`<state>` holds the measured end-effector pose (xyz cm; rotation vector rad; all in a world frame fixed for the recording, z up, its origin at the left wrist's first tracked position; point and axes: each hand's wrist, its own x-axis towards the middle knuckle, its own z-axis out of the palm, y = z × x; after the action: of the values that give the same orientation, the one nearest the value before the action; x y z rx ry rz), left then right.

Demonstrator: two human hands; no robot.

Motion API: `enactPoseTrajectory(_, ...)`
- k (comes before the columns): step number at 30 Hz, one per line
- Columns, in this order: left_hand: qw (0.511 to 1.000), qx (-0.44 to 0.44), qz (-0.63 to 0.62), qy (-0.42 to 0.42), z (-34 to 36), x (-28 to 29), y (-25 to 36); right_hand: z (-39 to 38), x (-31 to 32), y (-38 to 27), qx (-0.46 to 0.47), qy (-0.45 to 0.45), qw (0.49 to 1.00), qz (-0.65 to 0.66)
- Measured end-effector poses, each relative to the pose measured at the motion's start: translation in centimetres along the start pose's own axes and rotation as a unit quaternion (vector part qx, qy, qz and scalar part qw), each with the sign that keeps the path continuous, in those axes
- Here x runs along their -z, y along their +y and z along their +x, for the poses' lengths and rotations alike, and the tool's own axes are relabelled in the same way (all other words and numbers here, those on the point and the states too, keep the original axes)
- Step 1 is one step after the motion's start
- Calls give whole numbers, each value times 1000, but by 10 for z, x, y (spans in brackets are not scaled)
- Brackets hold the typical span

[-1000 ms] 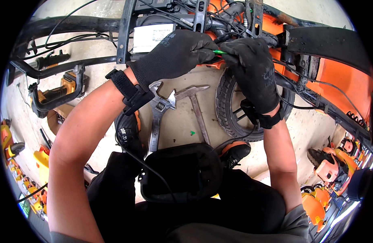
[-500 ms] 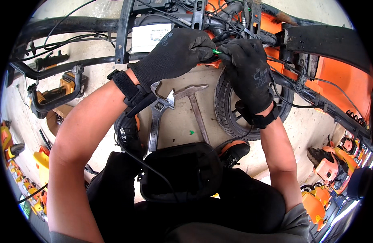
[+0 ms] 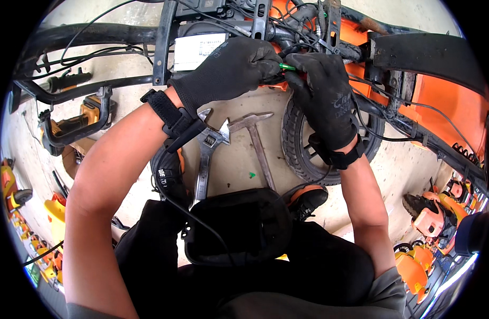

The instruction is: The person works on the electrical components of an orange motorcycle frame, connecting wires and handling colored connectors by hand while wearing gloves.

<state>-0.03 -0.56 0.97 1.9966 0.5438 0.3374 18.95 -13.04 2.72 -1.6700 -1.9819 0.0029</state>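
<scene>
Both my hands wear black gloves and meet in front of a vehicle's black frame. My left hand (image 3: 250,64) is closed in a pinch on a thin green strip (image 3: 287,67), which sticks out to the right from its fingertips. Beside the strip's free end is my right hand (image 3: 324,95), its thumb and forefinger apart and the other fingers bent. Whether the right fingertips touch the strip is hard to see. Dark cables (image 3: 308,45) run just behind the hands, and the gloves hide what the strip is attached to.
An adjustable wrench (image 3: 204,159) and a hammer (image 3: 259,149) lie on the floor below, near a small green scrap (image 3: 252,174). A tyred wheel (image 3: 292,143) stands under my right hand. At left is a yellow-and-black power tool (image 3: 87,114); an open black bag (image 3: 236,226) sits between my legs.
My right thumb and forefinger have parted, so more of the green strip shows. My left hand keeps its pinch in nearly the same place.
</scene>
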Motion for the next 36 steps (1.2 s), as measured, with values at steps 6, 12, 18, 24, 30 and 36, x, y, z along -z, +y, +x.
enactPoseTrajectory(6, 1000, -4, 8, -21, 2, 3, -1, 0, -6, 7, 32, 27, 999, -3)
enactPoseTrajectory(12, 1000, -28, 7, -6, 0, -1, -5, 0, -11, 3, 31, 9, 999, -32)
enactPoseTrajectory(18, 1000, -6, -9, -6, 1, -2, -3, 3, -14, 3, 59, -2, 997, -52)
enactPoseTrajectory(24, 1000, 2, -2, 4, 1, -4, 0, 5, -8, 0, 56, -32, 996, -70)
enactPoseTrajectory(30, 1000, 16, -17, -3, 0, -1, -3, -1, -1, 2, 3, 0, 1000, -4)
enactPoseTrajectory(36, 1000, -3, -11, 7, 0, -3, -7, -3, -8, 6, 14, 26, 999, 13)
